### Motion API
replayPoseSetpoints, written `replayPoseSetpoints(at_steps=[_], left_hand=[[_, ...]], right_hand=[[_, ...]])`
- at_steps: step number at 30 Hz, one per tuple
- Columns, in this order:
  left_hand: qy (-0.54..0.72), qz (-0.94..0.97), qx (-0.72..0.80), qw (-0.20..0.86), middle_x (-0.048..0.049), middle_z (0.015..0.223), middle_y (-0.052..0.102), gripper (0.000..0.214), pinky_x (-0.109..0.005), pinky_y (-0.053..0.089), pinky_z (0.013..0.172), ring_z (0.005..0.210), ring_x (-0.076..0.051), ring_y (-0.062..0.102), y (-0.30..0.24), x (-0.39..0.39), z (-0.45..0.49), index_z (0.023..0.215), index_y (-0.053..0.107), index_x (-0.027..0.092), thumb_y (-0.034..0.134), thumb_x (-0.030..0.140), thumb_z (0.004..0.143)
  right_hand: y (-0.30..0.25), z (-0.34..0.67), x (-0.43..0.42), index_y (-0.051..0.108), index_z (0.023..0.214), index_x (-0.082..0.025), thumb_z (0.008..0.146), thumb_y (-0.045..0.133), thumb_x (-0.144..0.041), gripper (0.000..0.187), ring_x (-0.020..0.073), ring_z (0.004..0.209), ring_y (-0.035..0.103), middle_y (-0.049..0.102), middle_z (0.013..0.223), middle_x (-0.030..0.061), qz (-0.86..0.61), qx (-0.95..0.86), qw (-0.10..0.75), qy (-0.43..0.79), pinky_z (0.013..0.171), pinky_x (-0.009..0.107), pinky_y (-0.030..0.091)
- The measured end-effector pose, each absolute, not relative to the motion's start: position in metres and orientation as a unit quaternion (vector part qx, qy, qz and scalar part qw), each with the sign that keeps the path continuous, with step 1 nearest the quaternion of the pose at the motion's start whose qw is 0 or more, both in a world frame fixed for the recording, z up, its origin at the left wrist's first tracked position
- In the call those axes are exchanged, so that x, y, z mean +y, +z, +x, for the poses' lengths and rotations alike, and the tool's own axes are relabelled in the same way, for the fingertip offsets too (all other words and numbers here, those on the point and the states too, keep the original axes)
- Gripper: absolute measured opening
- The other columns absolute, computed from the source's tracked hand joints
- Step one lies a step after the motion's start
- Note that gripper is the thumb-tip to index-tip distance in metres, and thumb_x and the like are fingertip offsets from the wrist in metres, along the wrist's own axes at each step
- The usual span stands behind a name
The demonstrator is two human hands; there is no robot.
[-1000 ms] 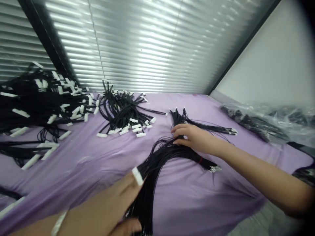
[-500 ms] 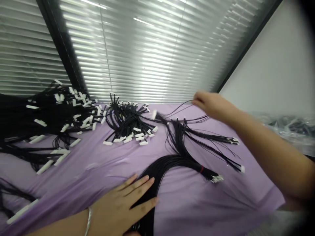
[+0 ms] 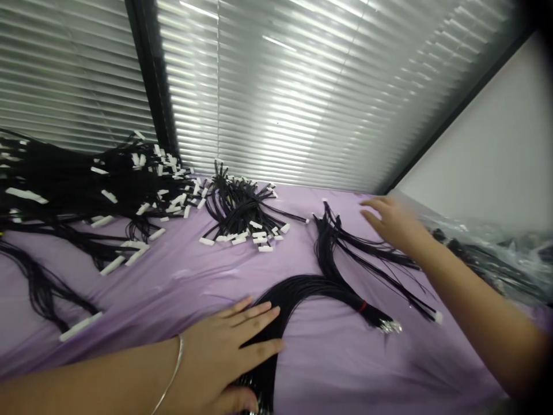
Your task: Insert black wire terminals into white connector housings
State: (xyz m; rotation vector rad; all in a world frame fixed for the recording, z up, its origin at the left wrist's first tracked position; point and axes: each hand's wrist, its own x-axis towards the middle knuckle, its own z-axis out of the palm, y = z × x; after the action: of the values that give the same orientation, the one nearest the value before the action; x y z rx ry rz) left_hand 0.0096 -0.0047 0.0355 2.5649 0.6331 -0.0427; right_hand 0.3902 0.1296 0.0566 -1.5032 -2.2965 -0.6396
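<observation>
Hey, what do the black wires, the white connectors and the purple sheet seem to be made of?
The black wires look like plastic-insulated cable: thin, matte and flexible, curving in loose bundles. The white connectors look like moulded plastic, with a matte finish and crisp blocky edges. The purple sheet looks like smooth fabric, as it lies in soft wrinkles; its fibre can't be told.

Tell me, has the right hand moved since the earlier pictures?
Yes: judged against the red tie on the wire bundle, the right hand has lifted off the bundle and moved away, up and rightward in view.
</observation>
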Motion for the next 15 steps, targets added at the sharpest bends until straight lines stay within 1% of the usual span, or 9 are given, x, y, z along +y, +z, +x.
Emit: replayPoseSetpoints(at_steps=[1, 2, 4, 6, 7, 9, 12, 13, 15], left_hand=[[-0.012, 0.940, 0.233, 0.249, -0.0147, 0.145, 0.034, 0.059, -0.053, 0.030, 0.109, 0.133, -0.035, 0.035, 0.034, -0.004, 0.010, 0.138, 0.048, 0.020, 0.062, 0.033, 0.082], [-0.007, 0.940, 0.230, 0.251, -0.0155, 0.145, 0.033, 0.060, -0.053, 0.029, 0.109, 0.133, -0.036, 0.034, 0.031, -0.004, 0.009, 0.138, 0.048, 0.019, 0.062, 0.035, 0.082], [0.011, 0.943, 0.219, 0.251, -0.0168, 0.147, 0.031, 0.061, -0.054, 0.027, 0.110, 0.135, -0.036, 0.032, 0.020, -0.004, 0.008, 0.139, 0.047, 0.019, 0.060, 0.039, 0.082], [0.034, 0.948, 0.201, 0.245, -0.0183, 0.148, 0.029, 0.061, -0.054, 0.024, 0.111, 0.137, -0.035, 0.029, 0.005, -0.002, 0.005, 0.140, 0.045, 0.018, 0.058, 0.040, 0.084], [0.041, 0.951, 0.189, 0.242, -0.0189, 0.148, 0.028, 0.061, -0.054, 0.023, 0.112, 0.137, -0.035, 0.029, -0.002, -0.001, 0.004, 0.140, 0.045, 0.018, 0.057, 0.039, 0.084], [0.056, 0.952, 0.179, 0.242, -0.0191, 0.149, 0.029, 0.057, -0.053, 0.021, 0.112, 0.138, -0.033, 0.028, -0.011, 0.001, 0.002, 0.141, 0.044, 0.019, 0.053, 0.035, 0.087], [0.067, 0.950, 0.178, 0.246, -0.0194, 0.150, 0.029, 0.055, -0.052, 0.018, 0.114, 0.139, -0.031, 0.026, -0.012, 0.000, 0.002, 0.142, 0.042, 0.018, 0.046, 0.040, 0.091], [0.069, 0.949, 0.183, 0.248, -0.0198, 0.150, 0.029, 0.056, -0.052, 0.018, 0.114, 0.140, -0.031, 0.026, -0.009, -0.001, 0.002, 0.141, 0.042, 0.017, 0.045, 0.042, 0.092], [0.068, 0.945, 0.195, 0.253, -0.0203, 0.150, 0.029, 0.056, -0.051, 0.019, 0.114, 0.140, -0.031, 0.026, -0.001, -0.004, 0.001, 0.140, 0.044, 0.016, 0.043, 0.045, 0.092]], right_hand=[[0.052, 0.373, 0.133, 0.058, 0.117, -0.017, 0.095, 0.043, -0.038, 0.034, 0.0193, 0.109, 0.055, 0.057, 0.121, 0.0119, -0.512, -0.817, 0.150, -0.220, 0.096, 0.041, 0.044], [0.046, 0.356, 0.137, 0.059, 0.120, -0.021, 0.095, 0.043, -0.039, 0.035, 0.0191, 0.118, 0.050, 0.051, 0.132, 0.0106, -0.491, -0.836, 0.125, -0.209, 0.102, 0.039, 0.039], [0.033, 0.327, 0.148, 0.064, 0.114, -0.029, 0.091, 0.049, -0.043, 0.031, 0.0192, 0.129, 0.041, 0.046, 0.140, 0.0034, -0.454, -0.868, 0.066, -0.190, 0.110, 0.039, 0.030], [0.021, 0.312, 0.163, 0.065, 0.110, -0.024, 0.088, 0.055, -0.042, 0.030, 0.0224, 0.130, 0.040, 0.048, 0.139, 0.0051, -0.461, -0.867, 0.022, -0.187, 0.111, 0.046, 0.027], [0.015, 0.311, 0.170, 0.063, 0.110, -0.019, 0.087, 0.057, -0.041, 0.032, 0.0238, 0.127, 0.043, 0.051, 0.135, 0.0077, -0.480, -0.857, 0.008, -0.190, 0.109, 0.050, 0.029], [0.006, 0.320, 0.181, 0.061, 0.111, -0.015, 0.089, 0.056, -0.038, 0.032, 0.0239, 0.119, 0.049, 0.055, 0.126, 0.0096, -0.533, -0.822, -0.005, -0.200, 0.103, 0.051, 0.036], [-0.008, 0.348, 0.183, 0.059, 0.110, -0.015, 0.090, 0.054, -0.036, 0.030, 0.0196, 0.105, 0.057, 0.059, 0.116, 0.0083, -0.587, -0.786, -0.014, -0.194, 0.092, 0.044, 0.046], [-0.013, 0.356, 0.180, 0.060, 0.109, -0.015, 0.091, 0.053, -0.036, 0.028, 0.0182, 0.101, 0.058, 0.060, 0.113, 0.0078, -0.597, -0.780, -0.014, -0.188, 0.090, 0.042, 0.048], [-0.024, 0.371, 0.171, 0.060, 0.108, -0.015, 0.091, 0.053, -0.035, 0.027, 0.0183, 0.102, 0.058, 0.060, 0.113, 0.0076, -0.610, -0.771, -0.004, -0.182, 0.090, 0.042, 0.048]])
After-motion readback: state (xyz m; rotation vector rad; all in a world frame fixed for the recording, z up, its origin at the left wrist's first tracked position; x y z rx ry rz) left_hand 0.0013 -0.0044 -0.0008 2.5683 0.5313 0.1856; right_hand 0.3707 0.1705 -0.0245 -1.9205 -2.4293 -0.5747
